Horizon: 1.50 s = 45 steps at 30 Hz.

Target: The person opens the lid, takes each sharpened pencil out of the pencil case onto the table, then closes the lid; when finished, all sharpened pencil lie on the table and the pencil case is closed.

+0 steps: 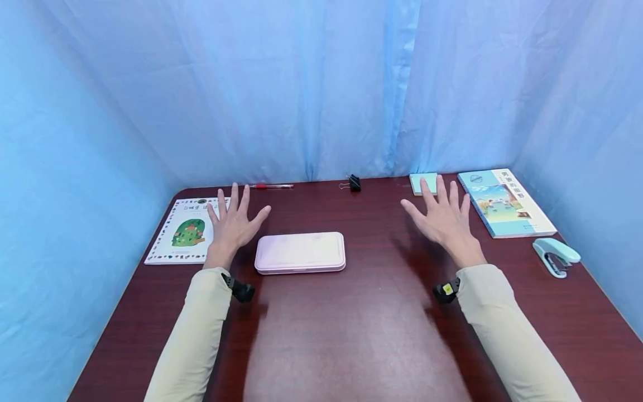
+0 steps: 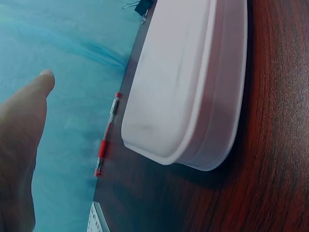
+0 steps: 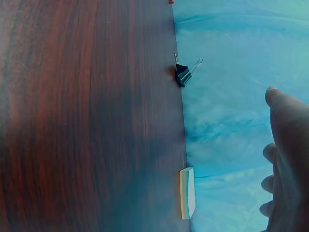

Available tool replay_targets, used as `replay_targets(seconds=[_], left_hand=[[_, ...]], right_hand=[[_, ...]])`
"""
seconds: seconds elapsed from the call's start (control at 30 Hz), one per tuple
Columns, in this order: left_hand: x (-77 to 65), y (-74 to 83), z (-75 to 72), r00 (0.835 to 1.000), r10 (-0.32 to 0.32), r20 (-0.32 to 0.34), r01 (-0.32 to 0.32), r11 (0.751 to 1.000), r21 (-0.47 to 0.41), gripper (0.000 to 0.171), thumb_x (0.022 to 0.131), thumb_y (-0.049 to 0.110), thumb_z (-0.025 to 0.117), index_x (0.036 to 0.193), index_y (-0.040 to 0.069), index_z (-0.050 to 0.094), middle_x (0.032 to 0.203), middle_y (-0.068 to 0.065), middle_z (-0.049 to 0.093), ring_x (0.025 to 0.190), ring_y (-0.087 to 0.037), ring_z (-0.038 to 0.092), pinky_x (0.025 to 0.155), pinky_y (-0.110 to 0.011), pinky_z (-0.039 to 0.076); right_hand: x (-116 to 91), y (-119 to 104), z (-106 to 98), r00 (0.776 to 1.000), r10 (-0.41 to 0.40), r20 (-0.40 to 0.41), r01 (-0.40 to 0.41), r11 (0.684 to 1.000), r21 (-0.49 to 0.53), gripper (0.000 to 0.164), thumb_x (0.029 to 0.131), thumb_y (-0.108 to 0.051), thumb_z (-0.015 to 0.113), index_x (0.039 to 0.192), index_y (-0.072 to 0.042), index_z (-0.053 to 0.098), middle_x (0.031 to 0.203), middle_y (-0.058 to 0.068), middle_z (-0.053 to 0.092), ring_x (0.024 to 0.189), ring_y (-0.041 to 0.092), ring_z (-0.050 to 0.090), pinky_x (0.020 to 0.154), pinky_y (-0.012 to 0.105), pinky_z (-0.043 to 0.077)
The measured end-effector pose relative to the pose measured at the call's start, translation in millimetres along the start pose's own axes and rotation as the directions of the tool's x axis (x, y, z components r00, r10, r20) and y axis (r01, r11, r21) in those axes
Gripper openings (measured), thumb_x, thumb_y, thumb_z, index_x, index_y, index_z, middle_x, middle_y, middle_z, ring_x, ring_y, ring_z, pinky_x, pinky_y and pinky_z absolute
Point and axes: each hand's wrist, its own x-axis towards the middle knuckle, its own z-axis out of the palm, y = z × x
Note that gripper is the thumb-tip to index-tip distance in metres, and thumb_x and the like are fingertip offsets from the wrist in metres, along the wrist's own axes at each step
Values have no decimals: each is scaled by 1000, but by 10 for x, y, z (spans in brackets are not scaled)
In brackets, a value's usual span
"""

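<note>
In the head view my left hand is held out with its fingers spread, overlapping the right edge of a white picture book. Right of it lies a closed pale pink pencil case, also large in the left wrist view. A red pen lies beyond the left fingertips. My right hand has its fingers spread too and holds nothing. Its fingertips overlap a pale green sticky-note pad, which shows edge-on in the right wrist view.
A black binder clip sits at the back edge of the dark red-brown table. To the right lie a thick light-blue book and a mint-green stapler. Blue curtains enclose the back and sides.
</note>
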Motion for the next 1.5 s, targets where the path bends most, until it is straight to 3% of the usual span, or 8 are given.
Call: replay_targets(seconds=[0.17,0.3,0.47,0.7,0.93,1.17,1.37,1.5], left_hand=[[-26,-29,-25,1000,16,9,-15,998,-61,87,85,73,26,150,21,2,154,-8,-3,137,-33,-16,105,-59,-4],[-80,-26,-53,999,11,48,-2,982,-188,86,88,67,29,149,15,1,154,-12,6,138,-36,-2,108,-53,3],[-187,-11,-51,992,-11,125,52,941,-333,85,90,65,28,148,6,10,149,-20,19,137,-37,12,108,-52,12],[-336,5,76,980,42,196,58,876,-479,77,92,60,31,144,4,27,138,-17,39,131,-32,30,106,-47,22],[-472,27,214,968,64,244,87,823,-561,71,93,54,39,142,3,29,136,-17,43,125,-29,39,104,-44,28],[-573,64,312,971,114,212,7,865,-502,74,87,47,57,140,2,33,140,-18,36,130,-29,31,106,-44,24],[-642,62,393,963,195,186,-91,884,-459,100,69,47,75,143,2,25,141,-18,30,129,-31,27,105,-47,24],[-675,57,429,959,227,172,-127,881,-456,111,62,47,80,144,2,20,141,-16,25,128,-32,24,104,-49,24]], right_hand=[[0,-28,39,999,-39,-38,40,999,32,82,86,-71,27,150,-23,6,154,12,-7,137,37,-13,103,61,-6],[2,-69,120,992,-107,-69,115,985,125,78,89,-63,34,150,-19,11,153,16,2,138,37,-2,104,60,4],[-27,-184,289,977,-197,-83,212,938,275,74,90,-54,45,148,-17,19,151,14,14,136,36,13,103,59,15],[-110,-495,574,951,-298,-79,305,865,399,70,88,-49,54,144,-15,30,145,11,30,133,26,26,105,48,23],[-180,-814,802,942,-334,43,278,844,458,74,86,-52,56,144,-16,30,144,6,32,132,22,30,104,45,27],[-213,-1066,952,925,-363,110,265,827,496,79,82,-54,59,144,-14,31,143,5,34,130,21,34,104,42,29],[-234,-1198,1049,912,-390,126,280,818,502,80,78,-54,65,141,-13,37,141,5,37,131,20,32,105,41,27],[-245,-1237,1090,894,-430,124,322,811,489,81,76,-49,70,140,-11,38,140,7,36,130,20,32,105,40,27]])
